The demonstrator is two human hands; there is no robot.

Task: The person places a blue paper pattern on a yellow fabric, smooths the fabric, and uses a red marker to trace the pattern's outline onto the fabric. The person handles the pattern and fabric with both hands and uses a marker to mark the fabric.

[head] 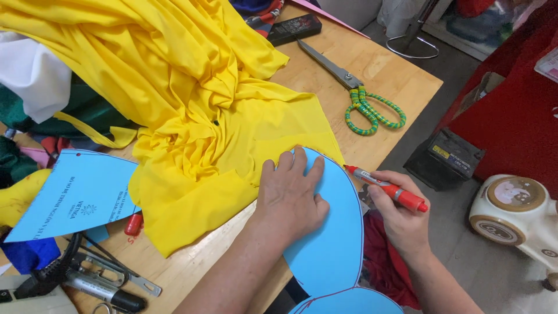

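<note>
— What does the person hold there?

— The right hand [401,218] has its fingers closed around a red marker pen with a grey tip [386,189]. The tip touches the edge of a curved light-blue paper pattern [334,232]. The left hand [290,195] lies flat on this pattern, fingers a little spread, pressing it down; it grips nothing.

— And where is the pattern?

— At the near corner of the light wooden table [389,75], partly over the crumpled yellow jersey fabric [197,99] and partly past the table edge.

— How will it handle, do you think?

— The paper looks light and a bit stiff, so I judge it slides easily on the cloth (this is surely why the palm presses it). The fabric looks soft, thin and stretchy; it will wrinkle if pulled. I would hold the pattern by flat pressure near the edge being traced, not by pinching.

— Other things?

— Long scissors with green-and-yellow wrapped handles [354,93] lie further back, well apart from the hands. A second blue paper pattern piece [75,195] lies on the left.
</note>
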